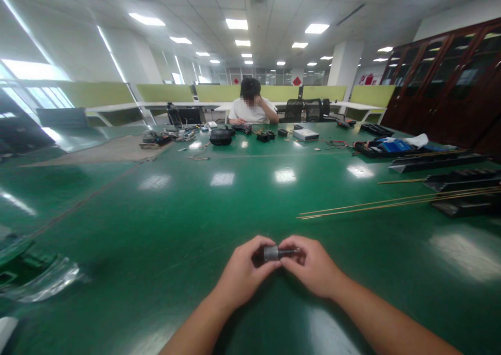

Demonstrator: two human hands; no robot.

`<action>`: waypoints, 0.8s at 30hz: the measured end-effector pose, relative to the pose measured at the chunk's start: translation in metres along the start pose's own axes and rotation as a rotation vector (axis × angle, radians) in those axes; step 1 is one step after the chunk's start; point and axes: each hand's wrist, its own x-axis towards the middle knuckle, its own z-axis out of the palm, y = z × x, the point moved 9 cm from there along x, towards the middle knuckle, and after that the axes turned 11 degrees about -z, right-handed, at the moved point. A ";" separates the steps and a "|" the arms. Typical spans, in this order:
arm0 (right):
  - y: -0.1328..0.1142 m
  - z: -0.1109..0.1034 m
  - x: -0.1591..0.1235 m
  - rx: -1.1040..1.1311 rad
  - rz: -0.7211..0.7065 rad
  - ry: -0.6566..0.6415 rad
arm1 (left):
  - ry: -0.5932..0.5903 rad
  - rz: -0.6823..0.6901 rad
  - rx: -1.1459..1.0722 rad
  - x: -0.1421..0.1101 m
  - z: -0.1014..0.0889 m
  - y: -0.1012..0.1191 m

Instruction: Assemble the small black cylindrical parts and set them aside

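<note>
Just above the green table, my two hands meet around a small grey cylindrical part (271,253) with a dark ridged shaft (288,252) on its right side. My left hand (245,269) is closed on the grey body, thumb below and fingers above. The fingers of my right hand (315,266) are closed around the shaft, and its tip is partly hidden by them. The part lies roughly level between the hands. Its exact kind is too small to make out.
Thin brown rods (360,206) reach in from the right beside black metal channels (438,162). A clear plastic bag (55,282) lies at the left. Across the table (176,209) sits a person (253,109), behind a black case (221,137) and a white box (306,134).
</note>
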 end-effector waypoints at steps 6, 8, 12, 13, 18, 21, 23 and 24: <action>0.004 -0.001 0.001 0.031 0.032 0.025 | 0.014 0.017 0.025 0.000 -0.001 0.001; 0.004 -0.001 0.001 0.035 0.042 0.030 | 0.023 0.014 0.018 0.000 -0.001 0.000; 0.002 -0.002 0.002 0.050 0.048 0.037 | 0.031 0.005 0.002 -0.001 -0.001 -0.002; 0.001 -0.003 0.002 0.051 0.045 0.037 | 0.030 0.002 0.003 -0.001 -0.001 -0.003; 0.000 -0.005 0.001 0.055 0.048 0.046 | 0.032 -0.011 0.004 -0.002 -0.002 -0.003; 0.000 -0.006 0.001 0.061 0.050 0.046 | 0.039 -0.011 -0.006 -0.001 -0.003 -0.003; 0.000 -0.006 0.001 0.068 0.045 0.047 | 0.040 -0.010 -0.005 -0.001 -0.003 -0.003; 0.000 -0.006 0.001 0.071 0.042 0.049 | 0.038 -0.010 -0.003 -0.001 -0.003 -0.003</action>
